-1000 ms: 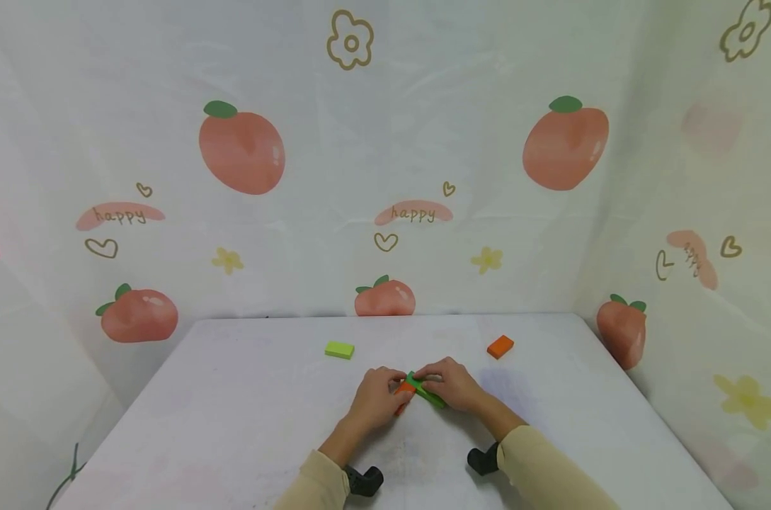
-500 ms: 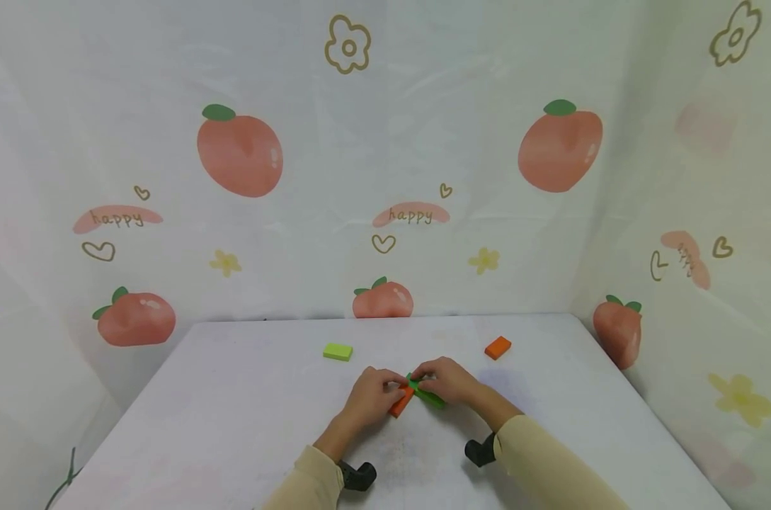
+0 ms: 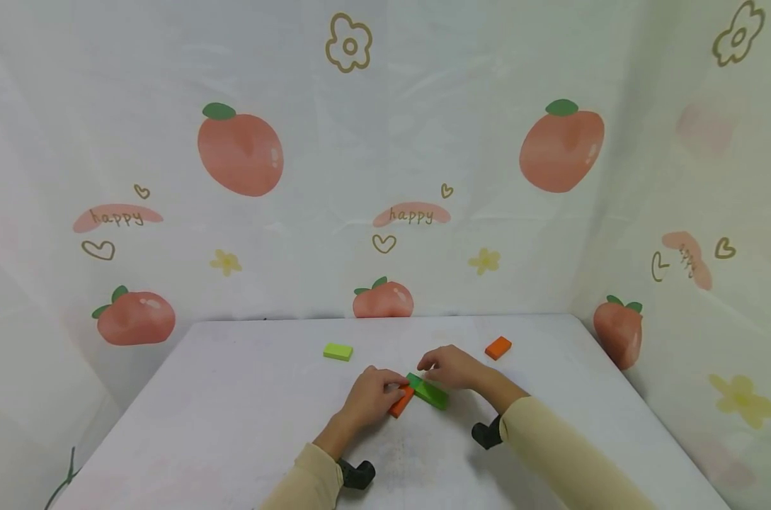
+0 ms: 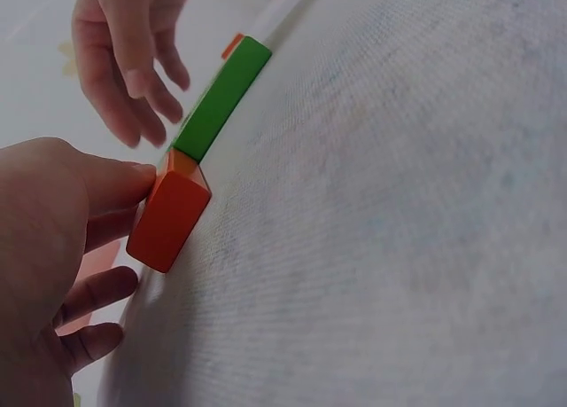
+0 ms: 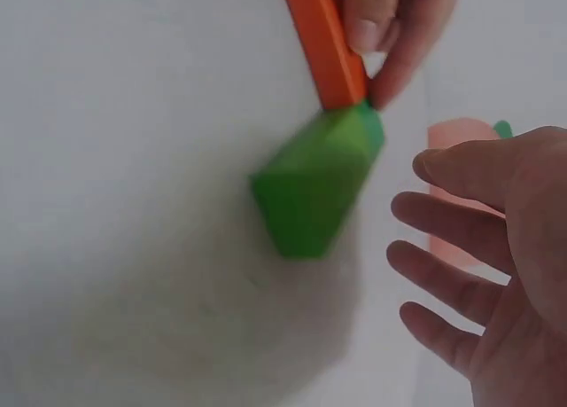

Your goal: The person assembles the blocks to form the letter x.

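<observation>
Bare and bent, the left hand [image 3: 371, 398] held on to a long, smooth, bright orange block [image 4: 168, 219]. Its thumb and one finger were on the block close to the far end, and other fingers stuck out beside it. The right hand [image 3: 454, 367] held nothing. Its fingers were apart and a little bent, and they hung in the air near a long, smooth, green block [image 4: 223, 98].

Both long blocks lay on a white table [image 3: 232, 425], in front of the person. One end of the long orange block met one end of the green block, so the two made a pointy shape like a roof. The point faced away from the person. A bit of the green there looked different, and it was hard to tell if that was another piece.

Farther back, a small, flat, yellow-green block [image 3: 338, 352] lay to the left. A small, flat, orange block [image 3: 498, 348] lay to the right. The person wore tan sleeves [image 3: 560, 453], with a black gadget [image 3: 358, 476] at each wrist. Behind the table hung a white sheet [image 3: 385, 127] with red fruit pictures [image 3: 241, 155].
</observation>
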Motion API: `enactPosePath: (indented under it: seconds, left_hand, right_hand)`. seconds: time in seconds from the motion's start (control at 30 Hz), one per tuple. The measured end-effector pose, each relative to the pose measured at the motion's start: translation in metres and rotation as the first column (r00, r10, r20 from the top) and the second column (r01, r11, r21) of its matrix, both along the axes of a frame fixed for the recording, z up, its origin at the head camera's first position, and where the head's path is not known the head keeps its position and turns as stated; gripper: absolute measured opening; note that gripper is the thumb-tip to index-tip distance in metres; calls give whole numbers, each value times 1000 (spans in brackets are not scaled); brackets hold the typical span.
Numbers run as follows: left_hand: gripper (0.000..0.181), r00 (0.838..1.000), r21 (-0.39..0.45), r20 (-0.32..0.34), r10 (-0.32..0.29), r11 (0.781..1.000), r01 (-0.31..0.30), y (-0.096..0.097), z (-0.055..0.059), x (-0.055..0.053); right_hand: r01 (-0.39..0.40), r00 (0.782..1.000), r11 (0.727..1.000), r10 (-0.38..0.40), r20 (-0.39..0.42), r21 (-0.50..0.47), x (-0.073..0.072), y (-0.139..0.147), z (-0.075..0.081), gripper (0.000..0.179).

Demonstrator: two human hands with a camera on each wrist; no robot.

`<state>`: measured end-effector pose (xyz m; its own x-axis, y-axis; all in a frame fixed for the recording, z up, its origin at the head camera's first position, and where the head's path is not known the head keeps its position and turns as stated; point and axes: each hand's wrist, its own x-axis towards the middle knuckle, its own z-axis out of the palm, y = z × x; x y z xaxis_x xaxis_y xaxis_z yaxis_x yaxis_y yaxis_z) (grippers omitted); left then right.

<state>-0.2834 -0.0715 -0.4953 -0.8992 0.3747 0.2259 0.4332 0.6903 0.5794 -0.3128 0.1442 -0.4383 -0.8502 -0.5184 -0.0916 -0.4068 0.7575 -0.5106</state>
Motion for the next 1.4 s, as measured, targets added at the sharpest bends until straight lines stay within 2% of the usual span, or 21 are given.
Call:
enactPosePath:
  seconds: [0.27, 0.47, 0.57, 0.77, 1.0, 1.23, 1.33, 1.4]
  left_hand:
    - [21, 1000, -18, 22, 21, 1000, -21, 1, 3, 2]
    - [20, 999, -26, 20, 36, 999, -35, 2, 2, 1]
    - [20, 999, -27, 13, 37, 999, -36, 2, 1, 1]
    - [20, 999, -33, -6, 34, 999, -34, 2, 0, 2]
    - [21, 999, -33, -40, 36, 999, -38, 1, -3, 2]
    - [21, 998, -31, -35, 44, 999, -45, 1, -4, 2]
    - [21, 998, -36, -34, 46, 998, -47, 1, -4, 3]
    - [21, 998, -32, -34, 48, 998, -49, 1, -4, 3]
  right_hand:
    - [-4, 997, 999, 6, -80, 33, -11, 15, 21, 19]
    - [13, 993, 999, -9, -115, 37, -16, 29, 28, 22]
    - [32, 987, 999, -28, -159, 25, -16, 36, 28, 25]
    - [107, 958, 992, -119, -260, -59, -14, 47, 20, 27]
    - [251, 916, 965, -263, -303, -77, -10, 57, 4, 36]
    - [265, 880, 961, -273, -389, -74, -9, 70, -13, 41]
    - [265, 871, 963, -261, -416, -48, -9, 76, -18, 41]
    - [281, 874, 959, -266, -408, -22, -9, 80, -21, 41]
